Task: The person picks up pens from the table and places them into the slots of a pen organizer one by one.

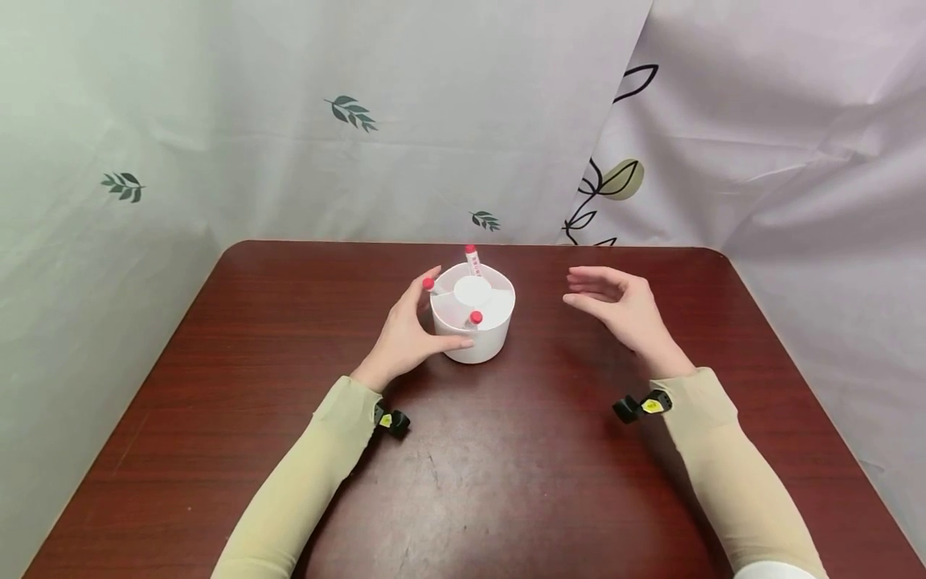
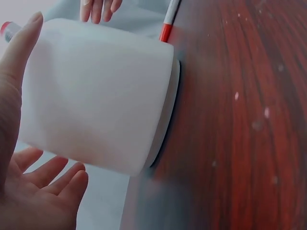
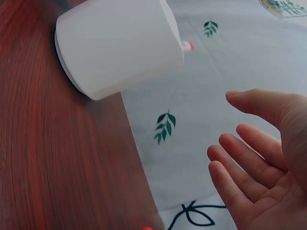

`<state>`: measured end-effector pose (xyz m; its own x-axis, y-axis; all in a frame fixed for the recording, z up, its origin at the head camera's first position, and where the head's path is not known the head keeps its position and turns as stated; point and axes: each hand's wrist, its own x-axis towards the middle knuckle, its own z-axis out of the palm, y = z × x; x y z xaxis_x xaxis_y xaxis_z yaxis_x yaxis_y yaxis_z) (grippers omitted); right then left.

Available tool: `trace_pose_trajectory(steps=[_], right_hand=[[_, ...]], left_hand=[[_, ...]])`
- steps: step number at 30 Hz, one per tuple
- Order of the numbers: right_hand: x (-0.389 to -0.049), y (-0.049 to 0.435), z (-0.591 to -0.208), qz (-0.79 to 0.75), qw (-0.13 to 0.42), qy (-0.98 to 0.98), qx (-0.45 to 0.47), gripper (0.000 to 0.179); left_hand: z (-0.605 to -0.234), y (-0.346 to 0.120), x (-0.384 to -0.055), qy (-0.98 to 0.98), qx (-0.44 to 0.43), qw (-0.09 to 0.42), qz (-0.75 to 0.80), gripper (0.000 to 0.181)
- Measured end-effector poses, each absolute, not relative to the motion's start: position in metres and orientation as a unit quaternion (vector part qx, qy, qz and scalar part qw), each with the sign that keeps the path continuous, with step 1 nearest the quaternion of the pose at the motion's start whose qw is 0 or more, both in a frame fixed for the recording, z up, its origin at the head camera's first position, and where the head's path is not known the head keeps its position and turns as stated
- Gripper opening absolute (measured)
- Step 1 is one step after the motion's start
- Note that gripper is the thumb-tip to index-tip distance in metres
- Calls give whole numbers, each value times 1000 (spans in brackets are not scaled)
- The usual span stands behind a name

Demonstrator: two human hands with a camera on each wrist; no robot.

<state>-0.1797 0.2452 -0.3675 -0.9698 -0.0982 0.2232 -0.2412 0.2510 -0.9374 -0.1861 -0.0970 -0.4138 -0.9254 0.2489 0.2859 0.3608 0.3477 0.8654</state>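
A white round container with compartments around a raised centre stands on the table. Three red-capped markers stick up from it: a back one, a left one and a front one. My left hand cups its left side, thumb along the near wall and fingers at the far left. My right hand hovers to the right, apart from the container, fingers loosely bent and holding nothing. Another red-and-white marker shows beyond the container in the left wrist view; the head view does not show it.
The dark red wooden table has rounded far corners. A pale curtain with leaf prints hangs along its far edge and sides. Black devices with yellow labels sit on the left wrist and the right wrist.
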Motion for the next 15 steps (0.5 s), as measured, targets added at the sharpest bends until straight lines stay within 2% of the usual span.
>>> trace_pose_trajectory(steps=[15], right_hand=[[-168,277,-366,597,72,-799,34,47]], left_hand=[[-416,-91,-187,-802,-184,56,-566,101]])
